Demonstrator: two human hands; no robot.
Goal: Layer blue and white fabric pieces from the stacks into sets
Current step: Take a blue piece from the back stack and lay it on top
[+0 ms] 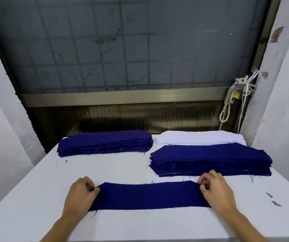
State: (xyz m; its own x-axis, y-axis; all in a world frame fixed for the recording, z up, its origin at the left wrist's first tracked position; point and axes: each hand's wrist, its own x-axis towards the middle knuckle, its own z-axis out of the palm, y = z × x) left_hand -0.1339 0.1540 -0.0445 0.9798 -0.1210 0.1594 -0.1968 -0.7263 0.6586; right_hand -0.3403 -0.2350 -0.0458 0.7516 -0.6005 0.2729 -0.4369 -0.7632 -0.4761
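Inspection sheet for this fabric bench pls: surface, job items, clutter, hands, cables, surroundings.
Surface: white table, loose threads scattered on it.
Job's things: blue piece flat near the front; blue stack back left; second blue stack right; white stack behind it.
Clutter: two dark scraps at right.
Hands: left hand pinches the piece's left end; right hand pinches its right end.
Cables: nothing seen; a knotted rope hangs by the window frame.
Surroundings: wire-grid window behind; white walls either side.
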